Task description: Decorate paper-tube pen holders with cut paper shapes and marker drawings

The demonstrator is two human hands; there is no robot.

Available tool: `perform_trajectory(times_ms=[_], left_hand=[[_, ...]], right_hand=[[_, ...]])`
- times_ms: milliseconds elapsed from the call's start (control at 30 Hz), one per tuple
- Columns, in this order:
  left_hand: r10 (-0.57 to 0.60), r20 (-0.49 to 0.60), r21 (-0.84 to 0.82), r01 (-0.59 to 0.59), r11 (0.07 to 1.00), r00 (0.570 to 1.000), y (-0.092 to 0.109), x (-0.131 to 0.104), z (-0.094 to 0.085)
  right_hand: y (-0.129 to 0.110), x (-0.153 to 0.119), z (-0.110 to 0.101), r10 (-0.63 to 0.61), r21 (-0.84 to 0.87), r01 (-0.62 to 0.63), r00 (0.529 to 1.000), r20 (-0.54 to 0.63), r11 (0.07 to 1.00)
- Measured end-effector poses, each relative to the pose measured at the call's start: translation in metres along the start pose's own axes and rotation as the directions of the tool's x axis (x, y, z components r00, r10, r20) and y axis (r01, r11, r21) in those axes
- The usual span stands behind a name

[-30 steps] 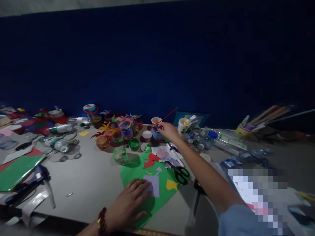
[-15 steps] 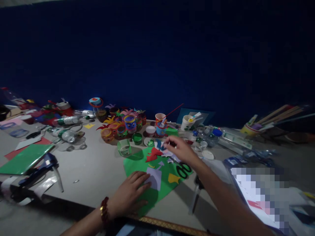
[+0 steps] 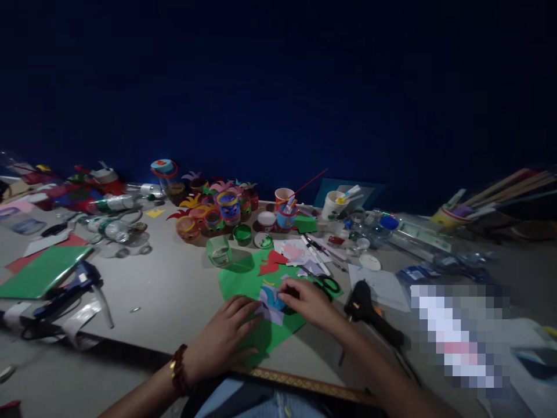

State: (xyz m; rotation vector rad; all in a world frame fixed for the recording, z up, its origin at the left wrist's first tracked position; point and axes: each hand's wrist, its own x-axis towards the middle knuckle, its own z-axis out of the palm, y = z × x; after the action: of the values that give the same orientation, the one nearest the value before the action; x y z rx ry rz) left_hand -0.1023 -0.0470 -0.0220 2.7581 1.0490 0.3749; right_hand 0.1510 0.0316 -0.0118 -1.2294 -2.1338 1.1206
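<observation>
My left hand (image 3: 224, 334) lies flat with its fingers outstretched on a large sheet of green paper (image 3: 238, 277). Its fingertips touch the edge of a lilac paper square (image 3: 273, 315). Between the fingertips of my right hand (image 3: 311, 303) is a blue paper cutout (image 3: 270, 295), held over the lilac square. Red paper cutouts (image 3: 272, 262) rest on the green sheet just beyond. Black-handled scissors (image 3: 329, 284) lie beside my right wrist, partly hidden by the hand.
Decorated cups (image 3: 228, 208) cluster at the back, near a green paint pot (image 3: 242, 234) and a clear green-tinted cup (image 3: 219, 252). Markers (image 3: 315, 254) lie behind the scissors. One glue gun (image 3: 363, 302) is at right, another (image 3: 82, 284) at left. Plastic bottles (image 3: 112, 227) lie far left.
My right hand has come back toward me from the pile of cutouts, bringing the blue cutout over the lilac square. The markers and right glue gun are now uncovered. My left hand stays flat.
</observation>
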Motion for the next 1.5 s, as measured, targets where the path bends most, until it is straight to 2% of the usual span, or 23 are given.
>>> perform_trajectory(times_ms=[133, 300, 433, 567, 767, 933, 1167, 1500], left_hand=[[-0.025, -0.029, 0.020, 0.025, 0.999, 0.999, 0.001, 0.001, -0.002], [0.013, 0.021, 0.046, -0.014, 0.999, 1.000, -0.009, 0.003, -0.010], [0.022, 0.012, 0.067, -0.023, 0.998, 1.000, -0.013, 0.004, -0.012], [0.011, -0.025, 0.021, -0.010, 1.000, 1.000, -0.001, 0.002, -0.009], [0.023, 0.023, -0.086, -0.021, 0.996, 0.999, 0.020, 0.000, -0.001], [-0.001, 0.031, -0.069, 0.003, 0.998, 1.000, 0.020, 0.000, 0.001], [0.017, 0.013, -0.007, -0.017, 1.000, 1.000, 0.020, -0.004, 0.008], [0.019, 0.011, 0.010, -0.019, 1.000, 1.000, 0.021, 0.000, 0.003]], right_hand=[[-0.004, -0.004, 0.006, 0.005, -0.040, -0.003, 0.999, 0.035, 0.999], [-0.014, -0.005, 0.001, -0.017, -0.113, 0.023, 0.998, 0.058, 0.993], [-0.019, -0.003, -0.001, -0.040, -0.145, 0.051, 0.996, 0.075, 0.988], [-0.015, -0.002, 0.004, -0.025, -0.176, 0.038, 0.997, 0.074, 0.984], [-0.013, -0.007, 0.004, -0.017, -0.201, 0.032, 0.997, 0.076, 0.979], [-0.015, -0.010, 0.003, -0.010, -0.249, 0.041, 0.992, 0.125, 0.968], [-0.021, -0.008, 0.012, -0.011, -0.323, 0.045, 0.994, 0.108, 0.945], [-0.028, -0.008, 0.017, 0.025, -0.417, 0.033, 0.991, 0.133, 0.908]])
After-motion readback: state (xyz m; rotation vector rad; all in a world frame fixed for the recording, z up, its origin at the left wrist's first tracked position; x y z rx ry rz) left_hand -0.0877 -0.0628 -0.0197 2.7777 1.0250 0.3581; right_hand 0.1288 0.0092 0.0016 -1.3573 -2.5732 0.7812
